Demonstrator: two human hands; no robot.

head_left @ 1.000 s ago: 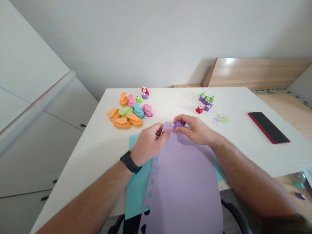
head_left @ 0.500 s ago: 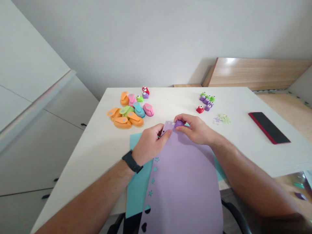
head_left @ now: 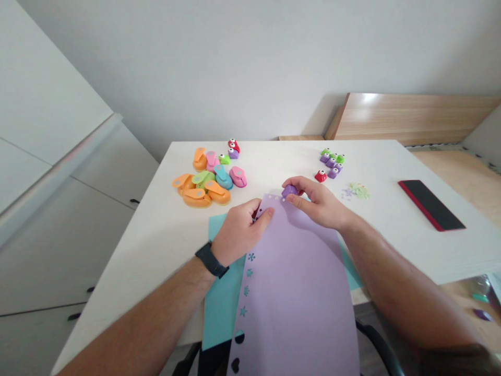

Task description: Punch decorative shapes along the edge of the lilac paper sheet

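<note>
A lilac sheet of paper lies on a teal sheet at the table's near edge, with a row of punched shapes down its left border. My left hand pinches the lilac sheet's far left corner, fingers closed on it. My right hand grips a small purple paper punch, held just past the sheet's far edge.
Large orange, pink, teal and green punches are heaped at the far left of the white table. Small punches cluster at the far right beside paper scraps. A black and red phone lies right.
My right hand has drawn the purple punch off the lilac sheet's top edge and moved it slightly away. My left hand still pinches the corner.
</note>
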